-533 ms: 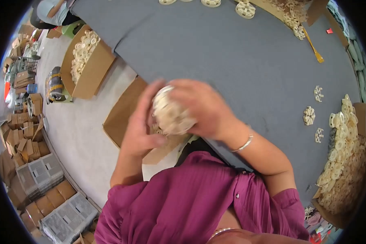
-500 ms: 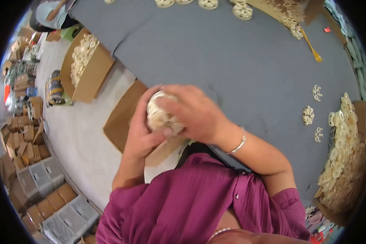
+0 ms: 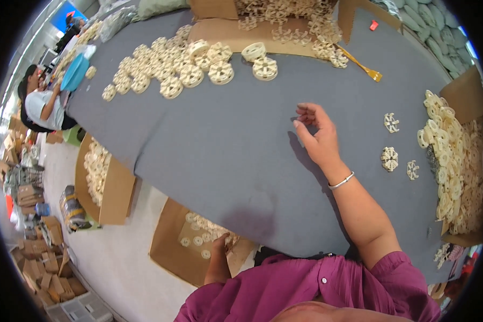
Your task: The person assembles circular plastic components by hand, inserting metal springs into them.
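Observation:
Over the grey table [image 3: 198, 145] hovers my right hand [image 3: 319, 134], with its fingers loosely curved, the thumb apart and nothing in it. My left hand [image 3: 222, 245] reaches down into a cardboard box [image 3: 169, 236] below the table edge. Its fingers are dark and partly hidden, so what they hold does not show. Cream plastic wheel-shaped parts [image 3: 197, 241] lie in that box, beside my left hand. To the right of my right hand, a round spoked piece [image 3: 389, 159] and two thinner open-spoked pieces [image 3: 391, 123] rest on the table.
Assembled cream wheels [image 3: 170, 87] stand in rows at the far left of the table. A box [image 3: 214, 33] spills small spoked pieces at the back, near a yellow brush [image 3: 366, 68]. Rings heap [image 3: 448, 155] at the right. Another person [image 3: 40, 104] sits far left.
Both hands held a round cream wheel together before. They have parted: my left hand went down into the box, my right out over the table, without the wheel. The view has shifted too.

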Demonstrator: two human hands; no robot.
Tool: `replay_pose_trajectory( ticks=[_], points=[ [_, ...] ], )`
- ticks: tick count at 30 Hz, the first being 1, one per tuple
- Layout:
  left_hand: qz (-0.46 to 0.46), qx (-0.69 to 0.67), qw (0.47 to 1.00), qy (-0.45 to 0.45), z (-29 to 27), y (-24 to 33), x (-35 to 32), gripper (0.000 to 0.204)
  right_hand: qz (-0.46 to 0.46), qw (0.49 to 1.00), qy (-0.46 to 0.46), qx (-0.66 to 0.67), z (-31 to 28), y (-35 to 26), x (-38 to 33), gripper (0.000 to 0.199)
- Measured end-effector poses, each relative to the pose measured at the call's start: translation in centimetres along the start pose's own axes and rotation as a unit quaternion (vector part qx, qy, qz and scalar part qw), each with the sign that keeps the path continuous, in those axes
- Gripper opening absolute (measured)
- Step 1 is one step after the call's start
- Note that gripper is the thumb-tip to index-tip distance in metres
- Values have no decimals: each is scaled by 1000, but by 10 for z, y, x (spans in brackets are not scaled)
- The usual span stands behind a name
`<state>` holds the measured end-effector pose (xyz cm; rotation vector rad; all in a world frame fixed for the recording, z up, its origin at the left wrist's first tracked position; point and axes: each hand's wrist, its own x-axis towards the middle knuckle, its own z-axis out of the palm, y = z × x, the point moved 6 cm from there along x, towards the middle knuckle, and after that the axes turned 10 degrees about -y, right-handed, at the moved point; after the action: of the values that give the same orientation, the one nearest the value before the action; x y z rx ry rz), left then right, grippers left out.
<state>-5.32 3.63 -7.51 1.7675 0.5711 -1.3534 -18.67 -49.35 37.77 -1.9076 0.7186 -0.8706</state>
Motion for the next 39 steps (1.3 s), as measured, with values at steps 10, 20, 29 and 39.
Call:
replay_pose_trajectory(
  ticks=[10, 20, 29, 39],
  points=[
    [507, 124, 649, 554, -71, 292, -203, 51, -29, 986, -28, -162, -19, 16, 85, 38],
    [658, 251, 683, 193, 122, 655, -255, 67, -151, 920, -108, -346, 150, -35, 256, 73],
    [691, 344, 631, 75, 212, 629, -269, 56, -109, 928, -211, -287, 143, -10, 221, 55],
    [690, 406, 595, -68, 301, 411, -361, 59, -84, 968, -125, -199, -31, -15, 14, 35]
  ],
)
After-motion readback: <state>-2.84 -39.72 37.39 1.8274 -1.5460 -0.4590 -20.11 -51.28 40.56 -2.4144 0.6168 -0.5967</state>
